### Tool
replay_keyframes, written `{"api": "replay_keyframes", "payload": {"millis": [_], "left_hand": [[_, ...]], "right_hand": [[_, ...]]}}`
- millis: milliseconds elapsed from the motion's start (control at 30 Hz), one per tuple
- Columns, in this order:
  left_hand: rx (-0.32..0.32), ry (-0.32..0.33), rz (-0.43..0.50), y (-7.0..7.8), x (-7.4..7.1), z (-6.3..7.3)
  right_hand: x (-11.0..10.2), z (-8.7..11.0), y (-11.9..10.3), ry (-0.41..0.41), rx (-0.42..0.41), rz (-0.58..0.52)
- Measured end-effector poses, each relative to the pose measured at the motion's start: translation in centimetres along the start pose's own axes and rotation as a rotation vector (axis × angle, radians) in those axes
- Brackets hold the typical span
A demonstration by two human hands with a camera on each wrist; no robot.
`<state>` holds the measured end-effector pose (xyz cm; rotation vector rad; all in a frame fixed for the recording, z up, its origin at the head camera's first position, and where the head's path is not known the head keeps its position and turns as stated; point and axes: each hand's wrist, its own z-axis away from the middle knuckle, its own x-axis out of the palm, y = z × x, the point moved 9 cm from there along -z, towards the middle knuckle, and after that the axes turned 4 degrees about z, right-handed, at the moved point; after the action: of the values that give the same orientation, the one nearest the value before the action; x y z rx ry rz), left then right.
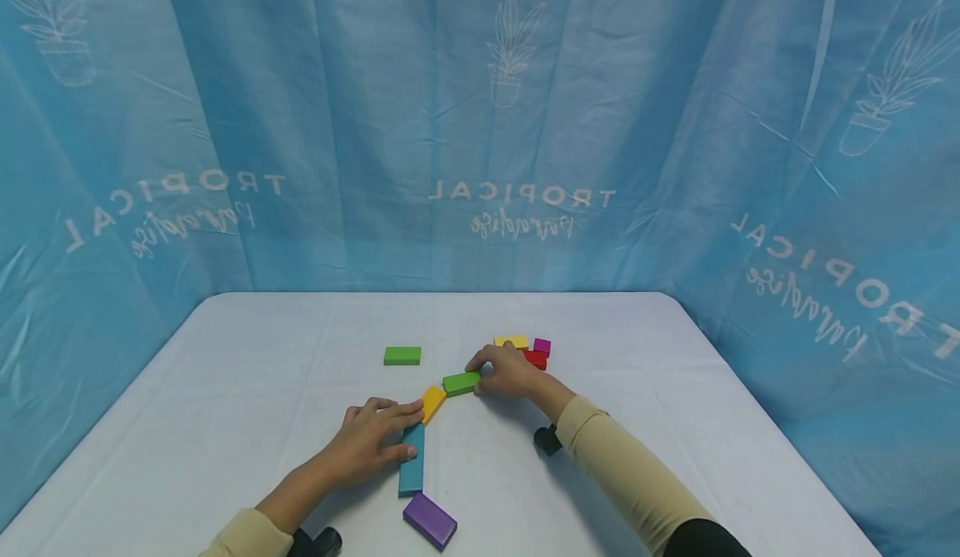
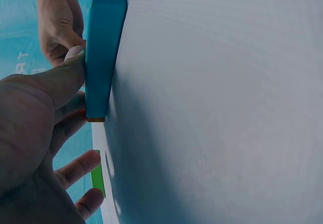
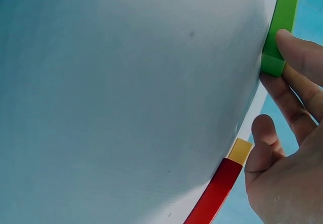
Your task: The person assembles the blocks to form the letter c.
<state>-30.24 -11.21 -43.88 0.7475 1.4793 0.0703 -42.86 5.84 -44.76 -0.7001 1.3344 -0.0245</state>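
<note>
In the head view, the left hand (image 1: 371, 440) lay with its fingers spread and loosely extended, the thumb on a teal block (image 1: 411, 475) and a fingertip against the side of a yellow block (image 1: 433, 404). The right hand (image 1: 510, 372) pinched the right end of a green block (image 1: 458, 385), whose left end came up to the top of that yellow block. The yellow block slanted away from the far end of the teal one, while a purple block (image 1: 430, 521) lay at an angle by its near end, so the pieces formed a bent line on the white tabletop (image 1: 247, 407). Farther back, a second green block (image 1: 402, 356) lay alone toward the left; just beyond the right hand were another yellow block (image 1: 510, 342), a red block (image 1: 536, 359) and a small magenta block (image 1: 542, 346). Blue curtains (image 1: 375, 123) printed with plants and lettering hung around the table. In the left wrist view, the thumb rested along the teal block, an orange-yellow edge showed at its end, and a green piece showed behind the outer fingers. In the right wrist view, thumb and fingers gripped the green block, yellow adjoined its far end, and the red block lay below, against a yellow one.
</note>
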Motion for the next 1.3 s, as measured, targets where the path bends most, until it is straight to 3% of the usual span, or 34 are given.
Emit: {"api": "replay_keyframes", "payload": {"millis": [800, 1033, 1133, 1300], "left_hand": [[0.013, -0.011, -0.017, 0.1, -0.3, -0.5], [0.062, 0.013, -0.007, 0.8, -1.3, -1.8], [0.085, -0.008, 0.015, 0.9, -1.4, -2.8], [0.195, -0.082, -0.01, 1.0, -0.6, -4.0]], "right_hand": [[0.1, -0.1, 0.3, -0.01, -0.006, -0.001], [-0.1, -0.2, 0.5, -0.01, -0.012, 0.008], [-0.1, -0.2, 0.4, -0.011, -0.02, 0.011], [-0.1, 0.0, 0.2, -0.022, -0.027, -0.005]]}}
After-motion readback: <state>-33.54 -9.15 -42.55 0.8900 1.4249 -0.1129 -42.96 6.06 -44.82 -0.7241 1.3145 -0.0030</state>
